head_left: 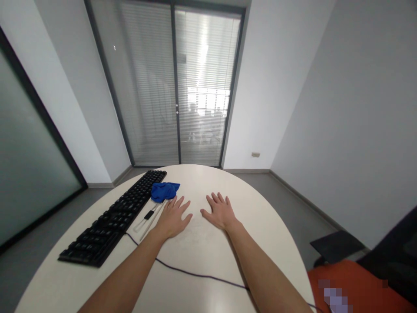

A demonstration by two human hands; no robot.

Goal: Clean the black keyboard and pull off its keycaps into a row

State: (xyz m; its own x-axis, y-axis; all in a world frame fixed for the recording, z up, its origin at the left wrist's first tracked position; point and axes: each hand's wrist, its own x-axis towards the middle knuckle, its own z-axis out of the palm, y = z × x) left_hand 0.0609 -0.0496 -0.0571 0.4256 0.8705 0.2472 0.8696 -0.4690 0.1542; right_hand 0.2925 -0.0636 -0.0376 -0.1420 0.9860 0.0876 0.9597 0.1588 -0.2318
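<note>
Both of my hands are spread over the pale round table point(195, 178), holding nothing. My left hand point(172, 218) has its fingers apart, its fingertips close to a crumpled blue cloth point(163, 191). Beside that hand lie a thin white stick-like item point(150, 225) and a small black piece point(149, 215) with white strands; the hand partly covers them. My right hand point(220, 211) rests palm down with fingers spread, on bare tabletop. Along the left side of the table runs a black keyboard point(114, 217), set at a slant.
A dark cable point(195, 274) leads from the keyboard across the table, passing under both forearms. An orange-red chair seat point(355, 287) with a black armrest point(337, 246) stands at the right. Beyond the table are a glass partition with blinds point(205, 87) and grey-white walls.
</note>
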